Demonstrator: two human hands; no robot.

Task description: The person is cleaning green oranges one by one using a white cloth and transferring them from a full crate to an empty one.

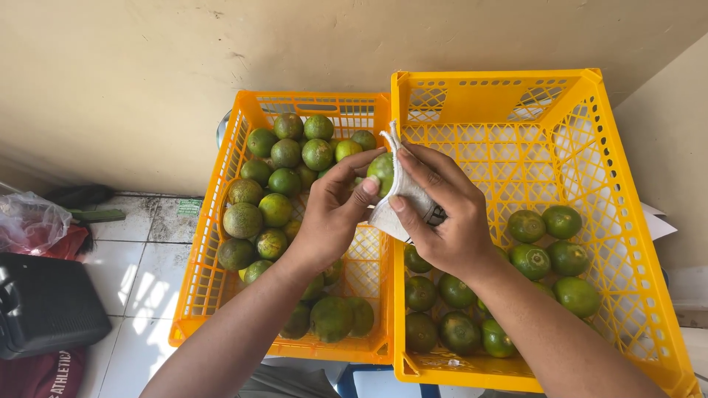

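My left hand [332, 214] grips a green citrus fruit [381, 171] above the seam between two yellow crates. My right hand [442, 214] presses a white cloth [402, 199] against the fruit's right side. The left crate [203, 258] holds many green fruits [276, 210], heaped at its far end. The taller right crate [627, 221] holds several green fruits [549, 243] along its near and right side.
A beige wall stands behind the crates. On the tiled floor [140, 273] to the left lie a black case [44, 302], a clear plastic bag over something red [33, 221] and a dark red cloth [44, 376]. White paper [660, 221] pokes out right of the crates.
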